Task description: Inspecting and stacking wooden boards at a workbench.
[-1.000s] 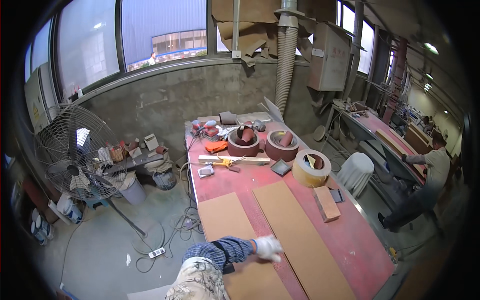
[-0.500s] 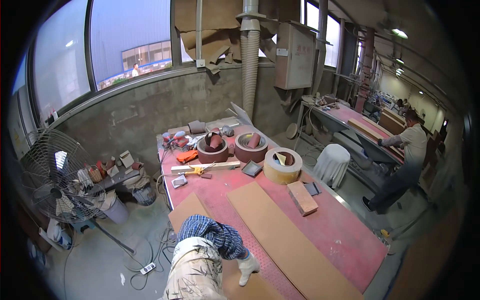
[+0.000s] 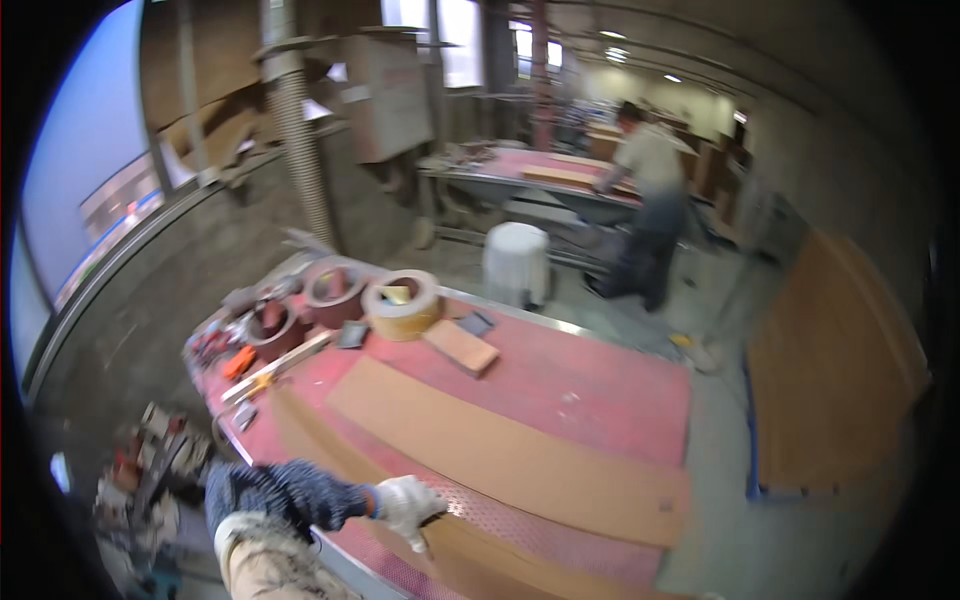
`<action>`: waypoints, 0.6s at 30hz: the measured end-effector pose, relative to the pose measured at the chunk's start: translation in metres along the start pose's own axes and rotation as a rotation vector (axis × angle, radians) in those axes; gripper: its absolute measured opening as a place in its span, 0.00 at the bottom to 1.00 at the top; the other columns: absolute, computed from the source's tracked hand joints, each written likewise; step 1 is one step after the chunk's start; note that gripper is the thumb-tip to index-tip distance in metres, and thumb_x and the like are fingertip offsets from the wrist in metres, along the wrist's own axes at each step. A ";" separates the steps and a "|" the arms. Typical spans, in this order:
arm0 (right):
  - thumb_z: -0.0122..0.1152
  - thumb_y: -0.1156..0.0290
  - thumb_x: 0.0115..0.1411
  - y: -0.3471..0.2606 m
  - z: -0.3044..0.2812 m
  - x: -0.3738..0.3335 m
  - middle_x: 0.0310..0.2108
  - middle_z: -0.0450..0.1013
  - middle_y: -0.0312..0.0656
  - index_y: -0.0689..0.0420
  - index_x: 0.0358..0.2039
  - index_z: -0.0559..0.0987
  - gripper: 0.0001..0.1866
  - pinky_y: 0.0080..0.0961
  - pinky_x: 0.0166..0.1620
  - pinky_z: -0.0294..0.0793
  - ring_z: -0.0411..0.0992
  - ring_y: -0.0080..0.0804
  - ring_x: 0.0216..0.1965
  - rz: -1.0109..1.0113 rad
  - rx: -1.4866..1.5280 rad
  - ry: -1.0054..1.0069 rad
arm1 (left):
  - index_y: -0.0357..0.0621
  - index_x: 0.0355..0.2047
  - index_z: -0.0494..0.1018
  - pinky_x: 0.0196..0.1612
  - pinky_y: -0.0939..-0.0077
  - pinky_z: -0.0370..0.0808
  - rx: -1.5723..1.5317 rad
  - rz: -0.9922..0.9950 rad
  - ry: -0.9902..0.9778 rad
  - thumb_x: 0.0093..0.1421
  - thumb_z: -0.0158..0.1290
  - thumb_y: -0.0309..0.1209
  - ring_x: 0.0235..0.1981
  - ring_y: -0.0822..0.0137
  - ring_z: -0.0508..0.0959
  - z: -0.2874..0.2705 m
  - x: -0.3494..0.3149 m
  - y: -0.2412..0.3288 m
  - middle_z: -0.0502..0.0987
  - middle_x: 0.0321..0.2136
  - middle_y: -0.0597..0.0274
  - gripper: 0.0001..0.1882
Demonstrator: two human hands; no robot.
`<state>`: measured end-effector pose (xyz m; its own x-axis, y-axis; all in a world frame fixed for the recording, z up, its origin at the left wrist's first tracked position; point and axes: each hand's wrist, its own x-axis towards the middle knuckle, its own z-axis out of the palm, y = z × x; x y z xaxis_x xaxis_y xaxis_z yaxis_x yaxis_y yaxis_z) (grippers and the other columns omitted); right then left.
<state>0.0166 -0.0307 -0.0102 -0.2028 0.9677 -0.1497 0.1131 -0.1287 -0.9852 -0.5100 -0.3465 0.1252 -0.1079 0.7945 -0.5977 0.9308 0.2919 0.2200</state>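
My left hand (image 3: 408,508), in a white glove under a blue checked sleeve, grips the far edge of a long brown board (image 3: 490,562) at the near side of the red table (image 3: 610,390). Its thumb rests on the board's face, while the other fingers are partly hidden at the edge. Beyond it a second long brown board (image 3: 520,450) lies flat. A strip of perforated red surface (image 3: 490,508) shows between the two boards. My right hand is out of view.
On the table's far left stand sanding-belt rolls (image 3: 335,297), a yellowish roll (image 3: 402,318) and a tan block (image 3: 462,348). A co-worker (image 3: 648,200) bends over another table behind a covered white stool (image 3: 516,262). A large brown panel (image 3: 835,370) stands at right.
The view has swung to the right, bringing the large brown panel into sight and losing the fan. My left hand has closed on the near board's edge, and that board now looks tilted.
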 end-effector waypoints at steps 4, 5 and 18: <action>0.47 0.59 0.69 0.009 -0.010 -0.006 0.40 0.76 0.46 0.61 0.44 0.78 0.19 0.36 0.50 0.71 0.73 0.39 0.43 -0.207 -0.049 0.020 | 0.48 0.49 0.71 0.51 0.58 0.71 0.136 -0.045 0.090 0.41 0.64 0.64 0.47 0.55 0.76 0.017 -0.013 0.015 0.76 0.41 0.55 0.43; 0.48 0.51 0.67 0.010 -0.011 0.005 0.45 0.75 0.45 0.62 0.48 0.75 0.24 0.36 0.50 0.72 0.73 0.40 0.44 -0.274 -0.169 -0.034 | 0.48 0.50 0.71 0.52 0.58 0.70 0.139 -0.076 0.216 0.41 0.64 0.65 0.47 0.55 0.76 0.022 -0.016 0.018 0.76 0.41 0.56 0.43; 0.39 0.44 0.70 -0.013 -0.020 -0.046 0.65 0.60 0.50 0.65 0.62 0.65 0.36 0.38 0.67 0.56 0.58 0.41 0.66 -0.148 0.091 -0.248 | 0.48 0.50 0.69 0.54 0.50 0.63 0.049 0.055 0.658 0.42 0.65 0.46 0.48 0.49 0.71 0.120 -0.065 0.056 0.72 0.41 0.54 0.35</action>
<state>0.0440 -0.0689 0.0110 -0.4430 0.8965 -0.0087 -0.0210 -0.0201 -0.9996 -0.4095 -0.4455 0.0838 -0.2360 0.9717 0.0129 0.9543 0.2292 0.1919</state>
